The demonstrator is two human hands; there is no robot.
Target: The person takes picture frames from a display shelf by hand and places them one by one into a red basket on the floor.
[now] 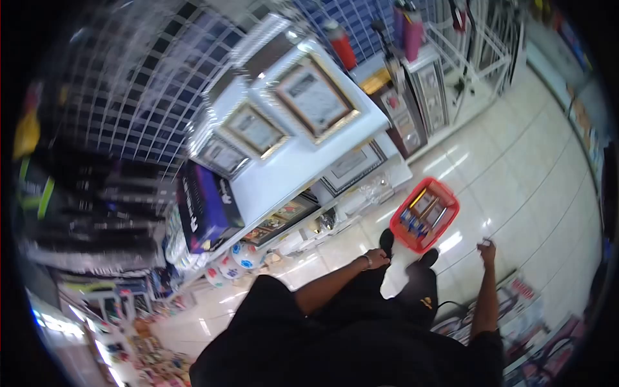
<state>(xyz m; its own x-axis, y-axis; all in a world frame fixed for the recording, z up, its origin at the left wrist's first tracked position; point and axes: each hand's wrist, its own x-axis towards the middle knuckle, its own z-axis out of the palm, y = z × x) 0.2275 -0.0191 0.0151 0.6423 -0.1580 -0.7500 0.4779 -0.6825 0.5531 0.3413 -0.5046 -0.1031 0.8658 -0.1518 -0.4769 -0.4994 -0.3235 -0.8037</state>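
My left hand hangs low in front of my dark clothes, a band around its wrist. Its fingers are too small and blurred to make out, and no object shows in it. Out to the right, my right hand is held over the tiled floor, fingers loosely bent and apart, with nothing visible in it. A red plastic basket stands on the floor just beyond my dark shoes, apart from both hands. Inside it lie framed items and some blue and white small goods.
Left of the basket is a white shelf unit with picture frames, a purple box and patterned balls below. Red and pink bottles stand further back. Boxed goods lie by my right side.
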